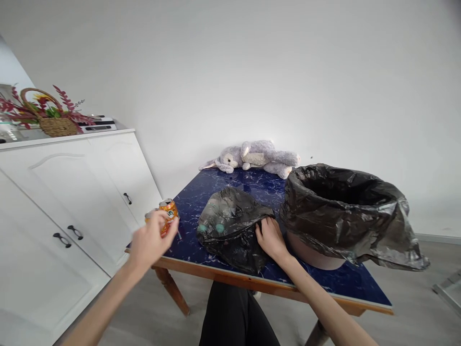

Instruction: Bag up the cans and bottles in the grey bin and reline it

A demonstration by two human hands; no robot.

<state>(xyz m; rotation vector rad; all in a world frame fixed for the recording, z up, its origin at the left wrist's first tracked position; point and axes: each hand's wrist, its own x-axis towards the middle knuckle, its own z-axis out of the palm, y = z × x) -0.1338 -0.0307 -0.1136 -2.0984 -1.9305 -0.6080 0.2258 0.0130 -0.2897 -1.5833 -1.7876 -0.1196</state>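
The left hand [153, 242] is hovering at the table's left end over two orange cans, its thumb and fingers curving apart around the nearer upright can [169, 206]; blur is preventing a finding on whether the fingers are pressing on the metal, so I cannot tell if a grip exists. The second can [147, 215] is showing only as a sliver behind the knuckles. The right hand [272, 238] is pinching the gathered edge of a thin black bag [232, 211], its fingertips tucking under a fold and out of sight; this hold is presumably steadying the loose plastic and preventing the mouth from collapsing. The bag is lying slumped at mid-table, between the cans and the bin, and clear bottles with green caps [219, 228] are showing through its side, their bulk apparently giving the bag its rounded shape. To the right, a pale pinkish bin [317, 254] is standing on the blue marbled table [355, 283], touching or nearly touching the right hand's side of the bag. A black liner [345, 221] is draping over its rim and hanging well down the outside, an arrangement probably serving to hold the liner seated and its mouth wide. A grey plush toy [252, 156] is lying on its side along the rear edge, near the wall, presumably leaving the front for the hands. A white cabinet [68, 178] is standing beyond the table's left end, supporting a flower basket [57, 126].
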